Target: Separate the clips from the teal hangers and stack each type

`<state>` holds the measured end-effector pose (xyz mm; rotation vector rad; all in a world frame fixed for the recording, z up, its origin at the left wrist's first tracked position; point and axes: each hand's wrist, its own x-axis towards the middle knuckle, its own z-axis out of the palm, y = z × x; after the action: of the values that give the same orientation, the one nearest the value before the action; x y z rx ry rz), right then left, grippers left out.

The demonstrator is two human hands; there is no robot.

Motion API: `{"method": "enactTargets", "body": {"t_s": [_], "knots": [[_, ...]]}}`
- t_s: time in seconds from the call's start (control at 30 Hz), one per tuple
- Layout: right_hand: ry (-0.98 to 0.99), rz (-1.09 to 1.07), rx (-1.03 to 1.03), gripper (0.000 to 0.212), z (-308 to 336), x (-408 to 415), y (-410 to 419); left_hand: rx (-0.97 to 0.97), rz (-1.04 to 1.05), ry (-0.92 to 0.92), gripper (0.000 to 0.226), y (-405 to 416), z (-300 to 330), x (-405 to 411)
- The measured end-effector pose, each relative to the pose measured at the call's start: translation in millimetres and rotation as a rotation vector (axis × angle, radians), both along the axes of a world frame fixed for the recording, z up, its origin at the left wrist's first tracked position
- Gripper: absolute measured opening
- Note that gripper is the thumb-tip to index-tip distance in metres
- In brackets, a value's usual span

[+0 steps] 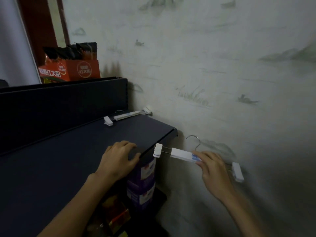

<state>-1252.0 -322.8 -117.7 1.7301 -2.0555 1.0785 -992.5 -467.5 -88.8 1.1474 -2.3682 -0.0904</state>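
Dim room, patterned wall at right. Dark blue desk running along it, raised back panel behind.

Left hand resting palm down at the desk's front right corner, fingers curled over the edge; grip closed on the edge, holding no hanger or clip.

Right hand off the desk, in front of the wall, grip closed around the middle of a pale hanger. Hanger roughly level, dropping slightly to the right, metal hook pointing up. One white clip on its left end, just beside the desk corner; another white clip on its right end, past the knuckles. Both clips on the wire bar.

Second hanger lying flat at the desk's far edge against the back panel, a white clip at each end.

Purple tin below the desk corner. Red snack bags standing behind the back panel.
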Motion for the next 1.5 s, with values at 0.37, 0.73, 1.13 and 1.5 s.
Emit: {"method": "enactTargets", "body": {"t_s": [0.37, 0.73, 1.13, 1.5], "knots": [[0.183, 0.206, 0.031, 0.045, 30, 1, -186, 0.024, 0.240, -0.072, 0.043, -106, 22, 28], [0.258, 0.544, 0.159, 0.047, 29, 11, -324, 0.052, 0.526, 0.024, 0.041, -140, 14, 40], [0.247, 0.810, 0.263, 0.037, 29, -6, -391, 0.076, 0.764, 0.047, 0.041, -131, 6, 10], [0.232, 0.895, 0.288, 0.037, 22, -16, -404, 0.111, 0.854, 0.038, 0.041, -113, 4, -5]]}}
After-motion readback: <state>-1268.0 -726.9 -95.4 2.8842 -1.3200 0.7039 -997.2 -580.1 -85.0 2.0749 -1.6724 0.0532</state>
